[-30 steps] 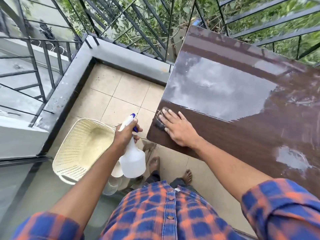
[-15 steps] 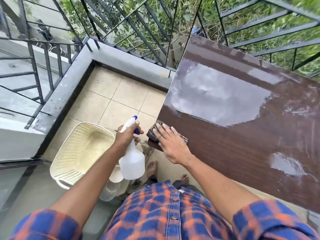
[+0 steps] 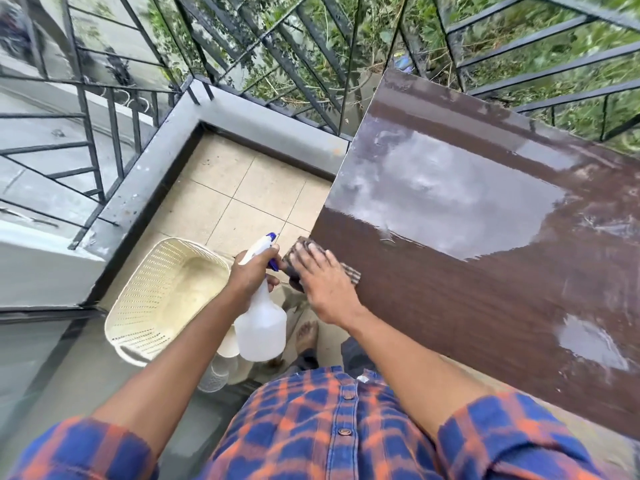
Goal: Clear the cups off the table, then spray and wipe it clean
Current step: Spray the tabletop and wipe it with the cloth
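Pressing down with straight fingers, the right hand lies flat on a dark striped cloth at the near left corner of the brown desk, and part of the cloth overhangs the edge. Just beside it, off the desk, the left hand grips the neck of a white spray bottle (blue nozzle tip), held upright above the floor. Beneath the bottle stand stacked cups, next to a cream perforated basket. Broad wet, glossy patches cover the desk top. Beige floor tiles, a grey kerb and a black metal railing bound the balcony, with greenery beyond.
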{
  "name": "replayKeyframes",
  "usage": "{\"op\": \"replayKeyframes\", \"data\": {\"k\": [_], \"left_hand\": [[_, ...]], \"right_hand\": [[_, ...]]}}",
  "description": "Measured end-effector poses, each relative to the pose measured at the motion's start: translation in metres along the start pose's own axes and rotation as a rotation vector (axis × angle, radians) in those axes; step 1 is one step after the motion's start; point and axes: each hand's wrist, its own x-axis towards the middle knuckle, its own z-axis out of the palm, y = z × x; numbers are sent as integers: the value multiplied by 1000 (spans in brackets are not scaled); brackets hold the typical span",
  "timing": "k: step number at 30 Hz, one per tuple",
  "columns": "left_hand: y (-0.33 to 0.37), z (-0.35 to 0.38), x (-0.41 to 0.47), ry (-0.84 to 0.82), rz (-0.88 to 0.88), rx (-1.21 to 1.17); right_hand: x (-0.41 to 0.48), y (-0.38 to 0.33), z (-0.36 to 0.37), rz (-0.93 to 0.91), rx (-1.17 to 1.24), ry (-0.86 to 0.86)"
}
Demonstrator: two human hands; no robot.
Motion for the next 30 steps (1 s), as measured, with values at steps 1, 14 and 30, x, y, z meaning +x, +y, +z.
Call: {"op": "replayKeyframes", "data": {"k": [1, 14, 30], "left_hand": [[-1, 0, 0, 11, -2, -4], [-23, 4, -26, 142, -29, -120], [-30, 4, -20, 151, -38, -129]], "right_hand": [[-6, 1, 4, -21, 13, 22], [44, 49, -13, 211, 66, 175], [-39, 63, 0, -73, 7, 90]]}}
